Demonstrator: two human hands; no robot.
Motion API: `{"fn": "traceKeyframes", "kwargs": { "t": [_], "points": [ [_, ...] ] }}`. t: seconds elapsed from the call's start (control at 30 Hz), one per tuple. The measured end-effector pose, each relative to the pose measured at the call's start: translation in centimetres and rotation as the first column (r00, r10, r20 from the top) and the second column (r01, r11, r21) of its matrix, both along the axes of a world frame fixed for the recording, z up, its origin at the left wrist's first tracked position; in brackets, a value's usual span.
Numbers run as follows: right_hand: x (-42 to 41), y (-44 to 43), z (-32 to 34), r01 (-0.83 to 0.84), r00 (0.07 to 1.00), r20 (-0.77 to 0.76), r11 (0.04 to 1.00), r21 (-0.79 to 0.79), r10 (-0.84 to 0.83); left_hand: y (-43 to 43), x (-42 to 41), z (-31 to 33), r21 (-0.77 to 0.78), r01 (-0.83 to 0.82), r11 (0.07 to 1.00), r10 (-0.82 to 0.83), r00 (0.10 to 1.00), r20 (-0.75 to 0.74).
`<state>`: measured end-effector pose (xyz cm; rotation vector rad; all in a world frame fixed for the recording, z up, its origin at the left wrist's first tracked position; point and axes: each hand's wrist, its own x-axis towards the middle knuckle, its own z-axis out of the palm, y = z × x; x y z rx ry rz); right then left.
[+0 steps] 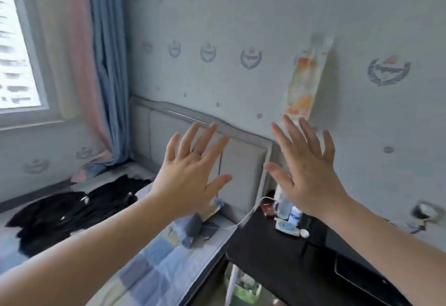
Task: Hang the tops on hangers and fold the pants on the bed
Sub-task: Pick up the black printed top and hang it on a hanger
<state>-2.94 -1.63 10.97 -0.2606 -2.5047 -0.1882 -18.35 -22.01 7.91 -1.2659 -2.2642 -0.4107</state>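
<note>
"As both arms reach forward over the bed [149, 264], what do the hands hold?" asks the clerk.

"Nothing," the inspector answers. "Left hand [190, 168] (a ring on one finger) is raised, fingers straight and spread apart, back to the camera. Right hand [306, 172] likewise: fingers apart, touching no object."

"And the clothing?"

"Black garments [72, 211] lie in a loose heap on the bed, left of the left forearm, well apart from either hand. Whether tops or pants, I cannot tell. Grey headboard [243, 160] stands behind the hands. Dark worktop [289, 257] beside the bed carries small bottles [283, 205] and a white cable [248, 214]."
</note>
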Motion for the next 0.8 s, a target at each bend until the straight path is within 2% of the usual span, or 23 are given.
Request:
{"fn": "traceKeyframes", "kwargs": {
  "t": [0.13, 0.33, 0.57, 0.8],
  "points": [
    [-7.2, -6.6, -5.8, -0.195, 0.973, 0.116, 0.979, -0.063, 0.201, -8.8, -3.1, -7.2, -0.065, -0.233, 0.97, 0.24, 0.958, 0.154],
    [-15.4, -14.7, -14.5, -0.381, 0.86, 0.275, 0.899, -0.216, 0.431, -18.1, -4.7, -17.3, -0.17, -0.484, 0.858, 0.513, 0.793, 0.33],
    [-25.3, -18.6, -23.0, -0.466, 0.699, 0.458, 0.836, -0.291, 0.549, -22.6, -8.0, -24.7, -0.339, -0.606, 0.719, 0.693, 0.599, 0.401],
    [-36.0, -15.7, -27.2, -0.394, 0.636, 0.563, 0.849, -0.351, 0.528, -20.5, -16.3, -28.3, -0.394, -0.63, 0.67, 0.732, 0.471, 0.491]
  ]
}}
